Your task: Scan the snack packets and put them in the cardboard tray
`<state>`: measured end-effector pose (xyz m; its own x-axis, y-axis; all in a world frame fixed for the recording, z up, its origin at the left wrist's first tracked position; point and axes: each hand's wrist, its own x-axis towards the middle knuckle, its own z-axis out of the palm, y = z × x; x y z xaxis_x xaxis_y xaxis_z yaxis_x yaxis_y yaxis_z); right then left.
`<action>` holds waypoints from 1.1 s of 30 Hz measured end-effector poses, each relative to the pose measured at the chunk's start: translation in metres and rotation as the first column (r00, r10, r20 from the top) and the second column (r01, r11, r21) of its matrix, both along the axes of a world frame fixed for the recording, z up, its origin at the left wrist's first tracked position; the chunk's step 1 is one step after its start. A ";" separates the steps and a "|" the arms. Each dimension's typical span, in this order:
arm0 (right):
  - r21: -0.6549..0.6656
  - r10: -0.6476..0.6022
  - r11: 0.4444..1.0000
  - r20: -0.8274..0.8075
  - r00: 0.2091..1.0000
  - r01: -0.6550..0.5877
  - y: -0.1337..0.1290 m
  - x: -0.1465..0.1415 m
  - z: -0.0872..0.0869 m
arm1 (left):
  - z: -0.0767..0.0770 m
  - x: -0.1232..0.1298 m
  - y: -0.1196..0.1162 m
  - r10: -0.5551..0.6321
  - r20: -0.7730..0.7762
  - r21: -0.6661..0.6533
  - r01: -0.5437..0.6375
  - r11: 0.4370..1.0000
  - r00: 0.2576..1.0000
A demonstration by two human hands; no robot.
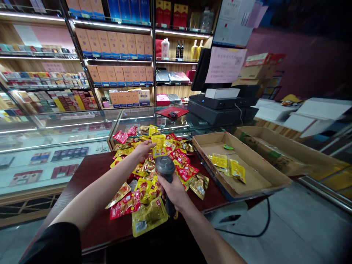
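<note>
While the right hand (173, 192) is wrapping its fingers firmly around the grip of a black handheld barcode scanner (165, 170), the left hand (142, 151) is pinching a yellow snack packet (158, 145) just beyond the scanner's head. A heap of snack packets (145, 183) is lying beneath both hands on a dark wooden counter (90, 172), and a cardboard tray (242, 165) holding more yellow packets (221, 160) is sitting to the right of the right hand.

Head-worn view, facing forward and down
</note>
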<state>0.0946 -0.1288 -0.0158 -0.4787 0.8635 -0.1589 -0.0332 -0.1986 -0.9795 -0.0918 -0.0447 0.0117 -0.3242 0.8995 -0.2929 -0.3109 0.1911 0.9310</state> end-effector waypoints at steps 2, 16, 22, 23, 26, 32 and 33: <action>0.044 -0.032 0.998 -0.044 0.999 0.034 0.004 0.002 0.002 | 0.001 0.001 -0.001 0.003 -0.022 -0.007 -0.003 1.000 1.000; -0.437 0.053 0.884 -0.253 0.966 -0.163 0.135 0.030 0.053 | 0.004 0.019 0.004 -0.244 0.068 -0.057 0.248 0.967 0.967; -0.476 0.042 0.867 -0.227 0.973 -0.149 0.158 0.065 0.059 | 0.019 0.055 0.033 -0.318 0.102 -0.124 0.329 0.936 0.943; -0.472 0.026 0.871 -0.230 0.973 -0.135 0.162 0.075 0.060 | 0.023 0.064 0.040 -0.338 0.111 -0.139 0.352 0.926 0.934; -0.467 -0.010 0.878 -0.234 0.972 -0.104 0.178 0.110 0.059 | 0.033 0.100 0.062 -0.408 0.140 -0.161 0.427 0.890 0.902; -0.462 -0.230 0.880 -0.217 0.949 0.107 0.200 0.201 0.061 | 0.040 0.194 0.107 -0.570 0.157 -0.140 0.589 0.796 0.807; -0.454 -0.270 0.877 -0.200 0.942 0.155 0.201 0.216 0.062 | 0.039 0.209 0.113 -0.581 0.143 -0.140 0.597 0.790 0.802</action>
<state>0.3102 0.0725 0.0458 -0.3643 0.8240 -0.4339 -0.3545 -0.5536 -0.7536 0.1174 0.0688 0.0504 0.2865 0.8407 -0.4596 -0.1644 0.5157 0.8408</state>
